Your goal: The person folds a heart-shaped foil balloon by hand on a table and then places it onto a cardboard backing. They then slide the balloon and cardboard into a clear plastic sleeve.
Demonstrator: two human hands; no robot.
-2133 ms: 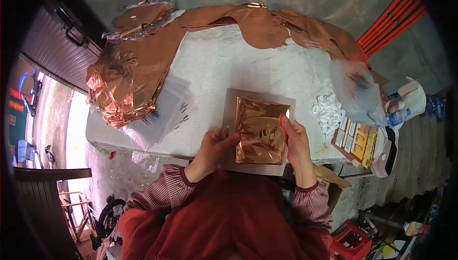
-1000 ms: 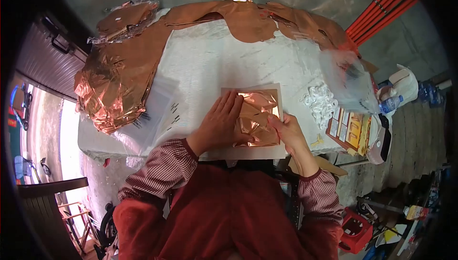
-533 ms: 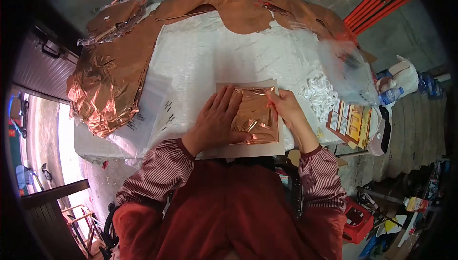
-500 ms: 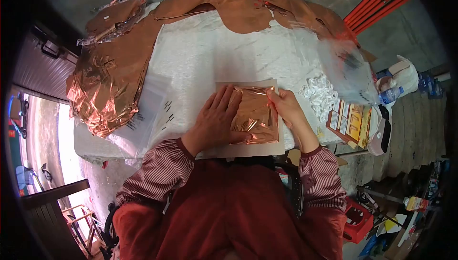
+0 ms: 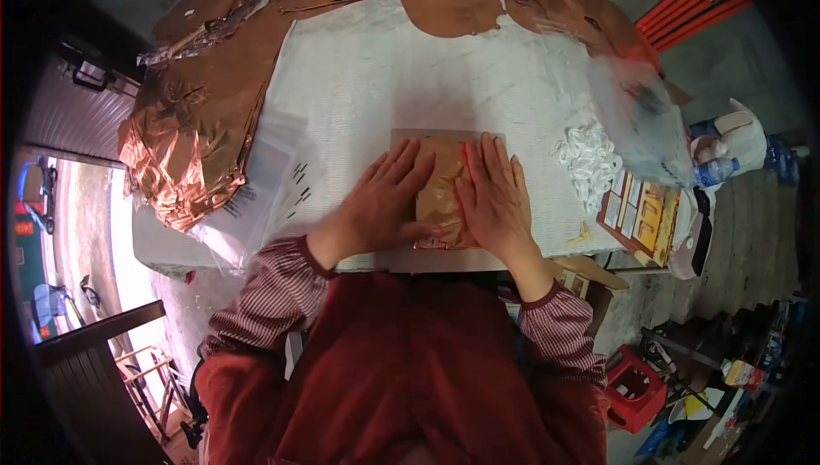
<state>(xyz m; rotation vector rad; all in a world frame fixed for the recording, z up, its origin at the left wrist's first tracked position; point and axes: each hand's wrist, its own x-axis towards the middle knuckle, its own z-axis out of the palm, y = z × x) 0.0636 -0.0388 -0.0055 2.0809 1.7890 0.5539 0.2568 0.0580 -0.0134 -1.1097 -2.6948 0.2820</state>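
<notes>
A folded piece of shiny copper-coloured foil [image 5: 442, 194] lies on a grey-brown cardboard sheet [image 5: 418, 262] near the table's front edge. My left hand [image 5: 380, 200] rests flat across the foil's left side, fingers stretched forward and thumb out over its lower part. On the right side my right hand [image 5: 495, 196] is laid flat, palm down, fingers extended. Both hands cover the foil's side edges, and neither grips anything. To the left of my left hand, clear plastic bags [image 5: 278, 183] with small black print lie on the white table cover [image 5: 342, 81].
Copper foil sheets [image 5: 213, 98] drape along the left and far edges. At right are a pile of white rings or ribbon [image 5: 588, 162], a clear plastic bag [image 5: 641, 123], a brown-and-yellow box [image 5: 645, 217] and a water bottle [image 5: 716, 170]. A red stool [image 5: 636, 388] stands on the floor.
My right hand has moved from holding the foil's right edge to lying flat on top of it. My left hand stays on the left side. The view has shifted slightly.
</notes>
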